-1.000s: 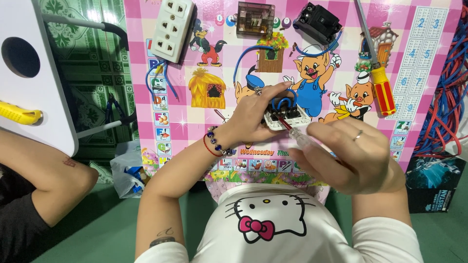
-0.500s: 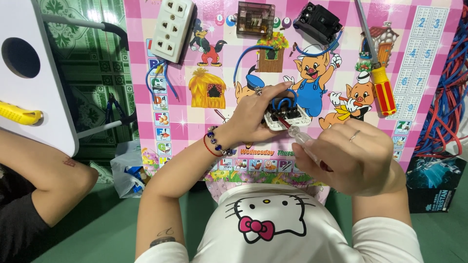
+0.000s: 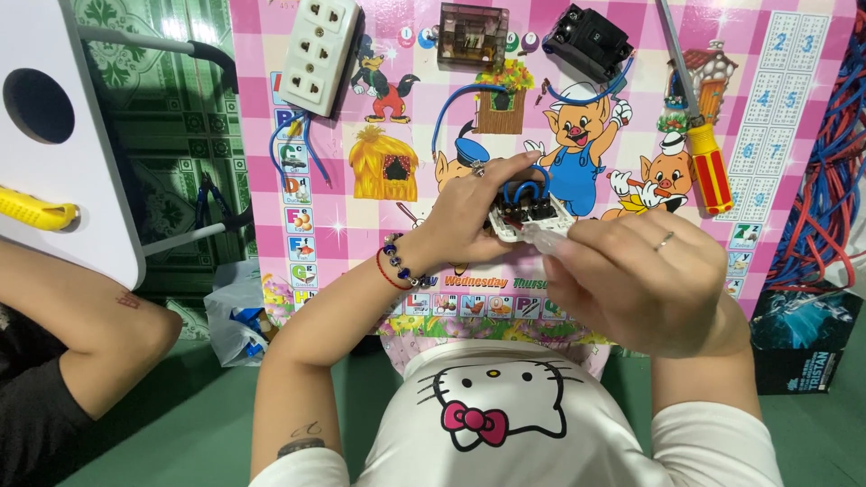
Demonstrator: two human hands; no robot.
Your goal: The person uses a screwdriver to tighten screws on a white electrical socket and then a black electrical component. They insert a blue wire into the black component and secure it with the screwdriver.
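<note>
White switch stays gripped by left fingers; right hand, seemingly clutching a clear handle, shifted slightly.

On the pink checked cartoon mat, one white three-outlet plastic socket strip, one clear brown relay box, one black breaker and one red-and-yellow-handled screwdriver are counted. Beside the mat, one yellow-handled tool is seen.
</note>
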